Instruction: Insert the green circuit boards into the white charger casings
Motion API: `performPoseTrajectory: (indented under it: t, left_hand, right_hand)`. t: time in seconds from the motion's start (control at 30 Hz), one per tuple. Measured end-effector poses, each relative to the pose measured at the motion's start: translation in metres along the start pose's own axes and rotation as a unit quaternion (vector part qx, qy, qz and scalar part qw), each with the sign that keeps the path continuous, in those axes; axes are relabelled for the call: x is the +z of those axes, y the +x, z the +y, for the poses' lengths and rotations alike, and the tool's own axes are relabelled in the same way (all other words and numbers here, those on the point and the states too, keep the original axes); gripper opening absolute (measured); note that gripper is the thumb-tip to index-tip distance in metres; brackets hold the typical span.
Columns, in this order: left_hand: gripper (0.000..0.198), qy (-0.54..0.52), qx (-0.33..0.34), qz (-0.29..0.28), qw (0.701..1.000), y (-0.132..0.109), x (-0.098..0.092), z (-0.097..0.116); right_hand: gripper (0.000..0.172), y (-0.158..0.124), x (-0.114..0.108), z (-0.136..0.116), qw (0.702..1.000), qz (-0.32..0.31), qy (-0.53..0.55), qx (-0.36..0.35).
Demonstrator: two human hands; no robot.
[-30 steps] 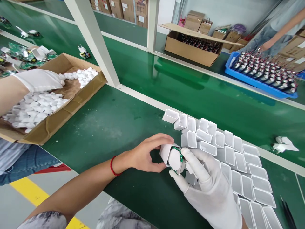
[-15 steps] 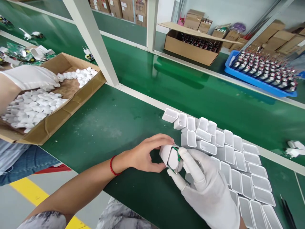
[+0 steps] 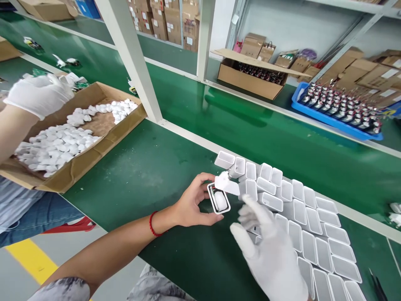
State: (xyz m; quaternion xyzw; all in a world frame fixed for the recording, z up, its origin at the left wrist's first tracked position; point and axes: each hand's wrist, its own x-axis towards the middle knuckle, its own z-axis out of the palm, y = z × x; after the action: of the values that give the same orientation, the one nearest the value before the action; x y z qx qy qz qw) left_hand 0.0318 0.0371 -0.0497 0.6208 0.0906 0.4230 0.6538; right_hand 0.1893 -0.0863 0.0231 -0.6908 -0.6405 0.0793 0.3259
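My left hand [image 3: 196,204], bare with a red cord at the wrist, grips a small white plastic case [image 3: 223,212] with its open end facing me. Inside the case sit a rounded white piece [image 3: 220,200] and a bit of green board with wires. A white plug-like end piece with a flat plate [image 3: 231,187] sticks out beside the case's upper edge. My right hand [image 3: 266,246], in a white glove, is apart from the case, thumb and forefinger spread with nothing visible between them. Several empty white cases [image 3: 300,211] stand in rows around and beyond it.
At left, a cardboard tray [image 3: 103,144] holds many small white pieces, with a co-worker's gloved hand [image 3: 40,95] above it. Black tweezers [image 3: 377,284] lie at lower right. Behind stand a white post [image 3: 131,62], a cardboard box [image 3: 250,79] and a blue tray [image 3: 335,121] of parts.
My right hand has let go of the inserted parts and drawn back right. The case is turned with its opening toward me. The co-worker's hand has risen out of the cardboard tray.
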Motion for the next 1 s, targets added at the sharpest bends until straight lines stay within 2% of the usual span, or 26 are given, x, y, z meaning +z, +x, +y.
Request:
performPoseTrajectory:
  t: [0.07,0.1,0.17,0.23,0.3,0.43,0.5,0.63,0.8,1.0]
  left_hand:
    - [0.081,0.069,0.028,-0.003,0.997,-0.002,0.000,-0.001]
    - [0.082,0.119,0.044,-0.009,0.992,-0.003,0.000,-0.001]
    - [0.077,0.217,0.074,-0.021,0.973,-0.005,0.000,-0.002]
    - [0.077,0.257,0.089,-0.036,0.961,-0.005,-0.002,0.001]
    - [0.076,0.231,0.075,-0.062,0.968,-0.002,-0.005,0.006]
    - [0.039,0.104,-0.033,-0.163,0.981,0.007,-0.015,0.020]
    - [0.034,0.045,-0.086,-0.190,0.977,0.009,-0.017,0.022]
    - [0.035,-0.025,-0.154,-0.164,0.974,0.004,-0.012,0.018]
    - [0.025,-0.056,-0.140,-0.111,0.982,-0.001,-0.002,0.013]
    - [0.028,-0.035,-0.145,-0.114,0.982,0.002,-0.001,0.023]
  right_hand:
    - [0.052,0.000,0.008,0.000,0.988,-0.118,0.094,0.033]
    - [0.054,0.000,0.012,-0.001,0.978,-0.150,0.141,0.041]
    - [0.053,0.002,0.021,-0.002,0.958,-0.166,0.227,0.065]
    - [0.052,0.003,0.027,-0.002,0.941,-0.146,0.287,0.099]
    - [0.055,0.004,0.030,-0.001,0.928,-0.133,0.324,0.131]
    - [0.057,0.006,0.027,0.002,0.920,-0.115,0.334,0.168]
    - [0.055,0.007,0.024,0.003,0.922,-0.121,0.323,0.177]
    - [0.057,0.009,0.020,0.005,0.913,-0.162,0.333,0.171]
    - [0.059,0.009,0.022,0.010,0.896,-0.202,0.364,0.153]
    - [0.066,0.006,0.023,0.010,0.889,-0.207,0.373,0.164]
